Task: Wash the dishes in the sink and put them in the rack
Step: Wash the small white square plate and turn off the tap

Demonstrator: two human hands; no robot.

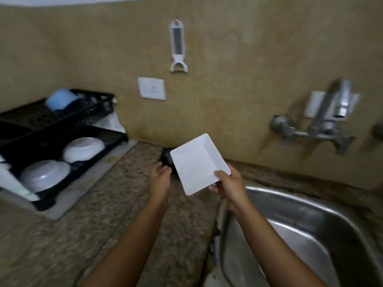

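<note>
My right hand (pixel 229 186) pinches a white square plate (pixel 196 163) at its near right corner, thumb on top, holding it tilted above the counter just left of the sink (pixel 310 224). My left hand (pixel 160 179) hovers beside the plate's left edge with relaxed fingers, holding nothing and not touching it. The black two-tier dish rack (pixel 99 119) stands at the left. Two white bowls (pixel 83 149) (pixel 44 175) lie upside down on its lower tier, and a blue cup (pixel 61 99) sits on the upper tier.
A steel wall tap (pixel 323 123) hangs above the sink at the right. A dark object (pixel 165 157) sits on the granite counter (pixel 103 214) behind the plate. A white peeler (pixel 177 46) and a socket plate (pixel 152 88) are on the wall.
</note>
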